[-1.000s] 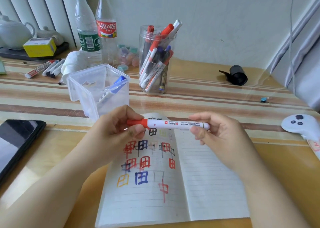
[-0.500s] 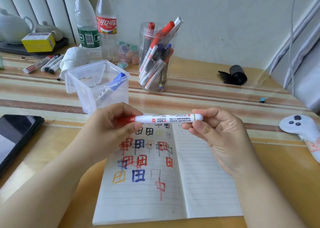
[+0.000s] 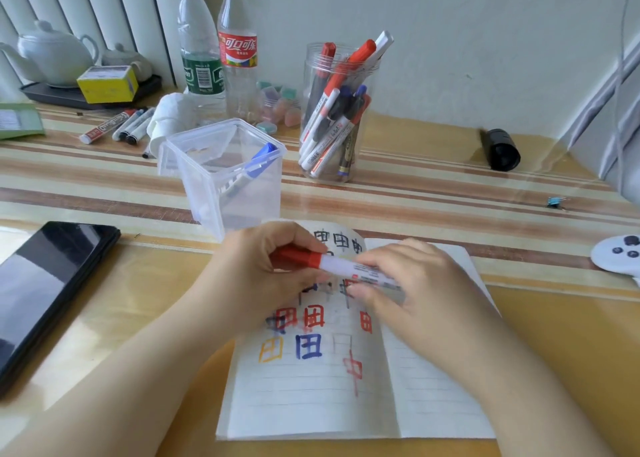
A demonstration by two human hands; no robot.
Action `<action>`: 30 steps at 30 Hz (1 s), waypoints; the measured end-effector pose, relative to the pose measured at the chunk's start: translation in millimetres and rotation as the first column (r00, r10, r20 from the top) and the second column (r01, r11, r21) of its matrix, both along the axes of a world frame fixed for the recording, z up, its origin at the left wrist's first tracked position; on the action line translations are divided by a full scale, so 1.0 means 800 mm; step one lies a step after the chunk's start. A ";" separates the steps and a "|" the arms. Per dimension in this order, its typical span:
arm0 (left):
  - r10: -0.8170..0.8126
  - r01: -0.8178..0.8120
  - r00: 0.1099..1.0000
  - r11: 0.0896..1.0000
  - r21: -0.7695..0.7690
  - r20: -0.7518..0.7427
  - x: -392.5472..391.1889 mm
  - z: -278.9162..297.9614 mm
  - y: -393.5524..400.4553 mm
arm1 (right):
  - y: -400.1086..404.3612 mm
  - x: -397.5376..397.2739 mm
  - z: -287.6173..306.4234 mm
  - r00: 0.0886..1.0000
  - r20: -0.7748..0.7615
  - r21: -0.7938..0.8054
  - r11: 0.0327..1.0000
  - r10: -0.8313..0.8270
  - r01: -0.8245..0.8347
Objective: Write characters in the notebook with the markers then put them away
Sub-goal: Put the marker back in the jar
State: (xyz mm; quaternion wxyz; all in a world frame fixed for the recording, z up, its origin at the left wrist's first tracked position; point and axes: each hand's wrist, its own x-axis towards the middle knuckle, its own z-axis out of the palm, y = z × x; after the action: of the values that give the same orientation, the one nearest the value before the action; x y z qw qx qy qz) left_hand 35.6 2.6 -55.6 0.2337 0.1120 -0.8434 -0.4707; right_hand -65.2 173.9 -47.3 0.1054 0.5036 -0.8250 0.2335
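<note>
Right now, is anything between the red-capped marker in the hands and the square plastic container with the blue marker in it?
Nothing visible blocks it. Both hands hold the red-capped marker over the notebook; the square container stands just beyond, its top open, with only the blue marker leaning inside, leaving room.

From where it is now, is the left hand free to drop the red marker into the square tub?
Probably yes. The left hand grips the red marker by its cap, just in front of the open tub, with nothing between; the right hand must let go first.
</note>
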 end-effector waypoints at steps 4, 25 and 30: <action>-0.080 0.080 0.997 0.994 -0.079 0.000 0.003 0.003 0.003 | -0.022 0.019 0.011 0.996 -0.049 0.148 0.986 0.079 -0.071; -0.215 0.328 0.945 0.572 -0.752 0.248 -0.004 -0.012 0.004 | -0.020 0.013 0.021 0.972 0.231 0.381 0.915 0.044 -0.132; -0.268 0.356 0.934 0.693 -0.627 0.235 -0.004 -0.013 -0.003 | -0.025 0.013 -0.008 0.975 -0.200 0.352 0.936 0.096 -0.020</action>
State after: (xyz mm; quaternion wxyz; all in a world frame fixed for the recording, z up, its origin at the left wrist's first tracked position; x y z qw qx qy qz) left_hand 32.4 0.5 -65.9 0.1213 -0.0937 -0.9740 -0.1671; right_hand -54.5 153.8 -53.8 0.0959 0.5607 -0.8219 0.0313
